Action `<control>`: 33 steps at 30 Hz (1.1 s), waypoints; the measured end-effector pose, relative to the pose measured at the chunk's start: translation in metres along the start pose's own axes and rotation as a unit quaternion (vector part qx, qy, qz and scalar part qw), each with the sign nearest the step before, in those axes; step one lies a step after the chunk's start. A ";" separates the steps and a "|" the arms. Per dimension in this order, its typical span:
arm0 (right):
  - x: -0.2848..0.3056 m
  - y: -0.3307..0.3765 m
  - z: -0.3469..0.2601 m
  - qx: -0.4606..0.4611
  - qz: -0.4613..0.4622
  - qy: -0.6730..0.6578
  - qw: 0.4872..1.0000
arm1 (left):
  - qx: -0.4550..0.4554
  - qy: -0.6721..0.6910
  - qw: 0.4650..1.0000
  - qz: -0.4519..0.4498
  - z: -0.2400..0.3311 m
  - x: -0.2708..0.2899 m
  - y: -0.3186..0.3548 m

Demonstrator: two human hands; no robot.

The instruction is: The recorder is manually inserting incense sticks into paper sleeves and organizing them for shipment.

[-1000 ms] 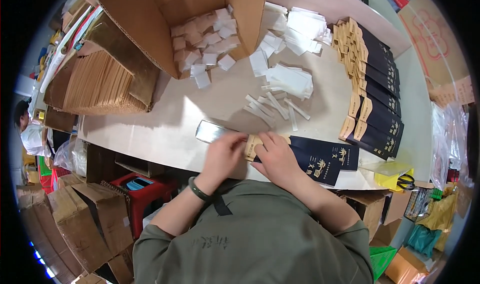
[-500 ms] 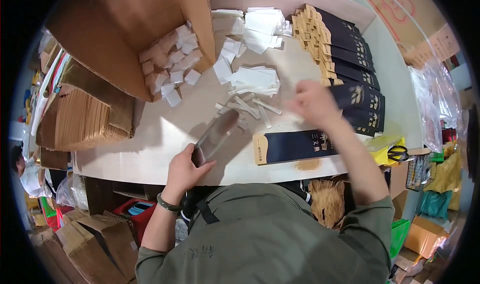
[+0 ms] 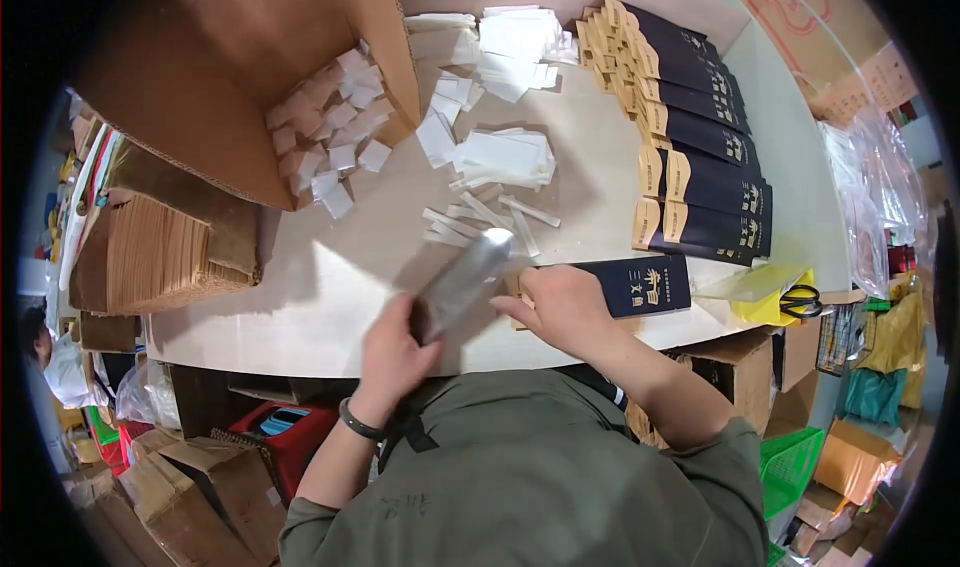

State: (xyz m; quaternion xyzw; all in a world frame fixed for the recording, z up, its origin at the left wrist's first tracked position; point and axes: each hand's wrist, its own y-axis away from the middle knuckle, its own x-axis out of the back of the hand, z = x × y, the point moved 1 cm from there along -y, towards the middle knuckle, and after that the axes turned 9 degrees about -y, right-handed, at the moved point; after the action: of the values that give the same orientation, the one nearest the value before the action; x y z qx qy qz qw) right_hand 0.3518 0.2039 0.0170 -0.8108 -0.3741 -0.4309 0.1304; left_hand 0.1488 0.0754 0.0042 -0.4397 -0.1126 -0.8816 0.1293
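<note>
My left hand [image 3: 398, 352] is closed round the lower end of a shiny silver-grey flat packet [image 3: 465, 279], which slants up and to the right. Motion blurs it, so its exact kind is unclear. Just right of it, my right hand [image 3: 562, 309] hovers over or rests on a dark blue and cream pouch [image 3: 648, 285] lying flat near the table's front edge. Its thumb stands apart from its fingers, and nothing shows between them. The hand hides most of the pouch's cream end. Thin white strips [image 3: 482, 213] lie just beyond the silver packet.
Overlapping dark pouches [image 3: 715, 192] line the right side. White packets [image 3: 505, 155] lie mid-table. An open cardboard box [image 3: 400, 67] with small white squares [image 3: 340, 157] stands left, beside a carton of brown sheets [image 3: 165, 252]. Black-handled scissors [image 3: 800, 300] sit at the right edge.
My right hand has come from the dark pouches at the right down and left to the pouch in front of me. My left hand and the silver packet have shifted slightly right.
</note>
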 end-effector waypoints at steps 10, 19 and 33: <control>-0.027 -0.022 -0.003 -0.032 0.010 -0.050 0.998 | -0.132 -0.166 0.971 -0.112 -0.016 0.033 0.004; -0.002 -0.041 0.009 0.021 0.113 -0.132 0.985 | -0.119 -0.070 0.985 0.105 -0.055 0.040 -0.065; 0.012 -0.061 0.055 0.023 0.092 0.119 0.988 | -0.119 -0.206 0.952 0.191 -0.113 0.048 -0.151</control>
State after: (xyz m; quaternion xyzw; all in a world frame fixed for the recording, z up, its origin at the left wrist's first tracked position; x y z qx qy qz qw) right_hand 0.3451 0.2814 -0.0130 -0.7813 -0.2897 -0.5021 0.2312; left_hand -0.0123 0.1765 -0.0364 -0.6371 0.0548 -0.7379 0.2160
